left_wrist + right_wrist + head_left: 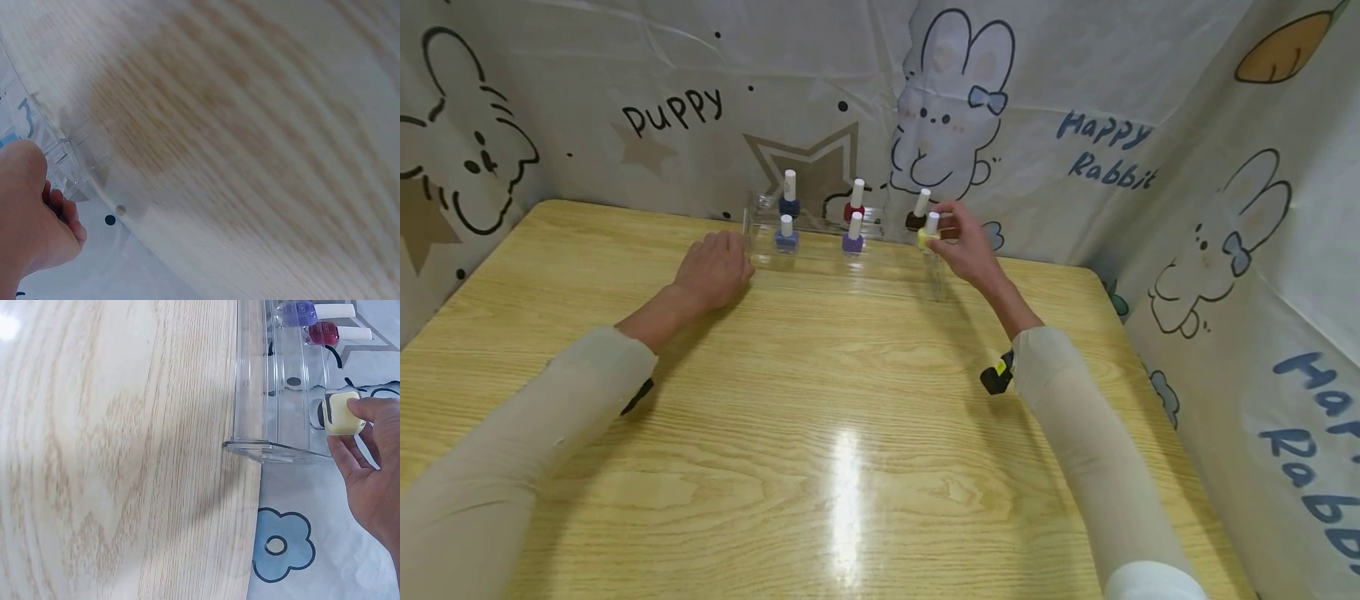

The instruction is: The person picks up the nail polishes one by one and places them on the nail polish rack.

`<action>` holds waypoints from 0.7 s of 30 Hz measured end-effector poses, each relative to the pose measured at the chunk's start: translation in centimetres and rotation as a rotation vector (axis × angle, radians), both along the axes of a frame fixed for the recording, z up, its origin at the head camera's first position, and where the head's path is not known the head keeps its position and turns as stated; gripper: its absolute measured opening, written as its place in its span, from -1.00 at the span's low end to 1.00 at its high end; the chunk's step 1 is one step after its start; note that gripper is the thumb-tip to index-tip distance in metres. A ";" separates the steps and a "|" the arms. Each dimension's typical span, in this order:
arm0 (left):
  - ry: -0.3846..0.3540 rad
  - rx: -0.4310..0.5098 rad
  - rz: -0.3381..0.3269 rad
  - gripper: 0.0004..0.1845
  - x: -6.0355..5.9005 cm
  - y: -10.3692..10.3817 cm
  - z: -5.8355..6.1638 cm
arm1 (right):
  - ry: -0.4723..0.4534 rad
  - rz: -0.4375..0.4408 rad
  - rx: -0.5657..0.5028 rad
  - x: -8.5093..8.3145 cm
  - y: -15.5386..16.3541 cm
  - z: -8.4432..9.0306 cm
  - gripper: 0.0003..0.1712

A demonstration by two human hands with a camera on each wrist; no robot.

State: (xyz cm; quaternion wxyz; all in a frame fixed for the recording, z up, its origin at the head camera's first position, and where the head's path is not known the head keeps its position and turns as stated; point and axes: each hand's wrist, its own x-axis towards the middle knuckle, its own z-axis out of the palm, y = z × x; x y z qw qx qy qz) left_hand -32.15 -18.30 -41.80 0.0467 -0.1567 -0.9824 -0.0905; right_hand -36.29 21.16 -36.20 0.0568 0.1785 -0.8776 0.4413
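A clear stepped display rack [842, 271] stands at the table's back edge. My right hand [968, 250] pinches a yellow nail polish bottle [344, 414] with a white cap [932, 222] between thumb and fingers, at the rack's right end. My left hand [713, 268] has its fingers curled at the rack's left end and holds it there; the exact contact is partly hidden. On the rack's back step are a dark blue bottle [788, 206], a red bottle [853, 210] and a dark brown bottle [915, 220]. In front stand a grey-blue bottle [786, 241] and a purple bottle [852, 242].
The wood-grain table [820, 375] stretches in front of the rack. Behind it and at both sides hangs a pale cloth [820, 50] printed with cartoon animals. A black strap device [997, 377] sits at the right wrist.
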 end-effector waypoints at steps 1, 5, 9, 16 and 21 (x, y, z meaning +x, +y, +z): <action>-0.002 0.001 -0.001 -0.73 0.0 0.0 0.0 | -0.004 0.000 0.002 0.0 -0.1 0.0 -0.52; -0.002 0.003 -0.004 -0.73 -0.1 0.0 -0.1 | -0.020 0.002 0.023 -0.2 -0.3 -0.2 -0.51; 0.004 0.007 -0.003 -0.74 -0.2 0.0 0.0 | -0.028 0.020 0.024 -0.4 -0.6 -0.4 -0.50; -0.003 0.009 -0.001 -0.73 -0.2 0.0 -0.1 | -0.034 0.019 0.049 -0.6 -0.9 -0.8 -0.50; -0.001 0.006 -0.002 -0.73 -0.3 -0.1 -0.3 | -0.044 0.012 0.069 -0.6 -0.8 -1.0 -0.49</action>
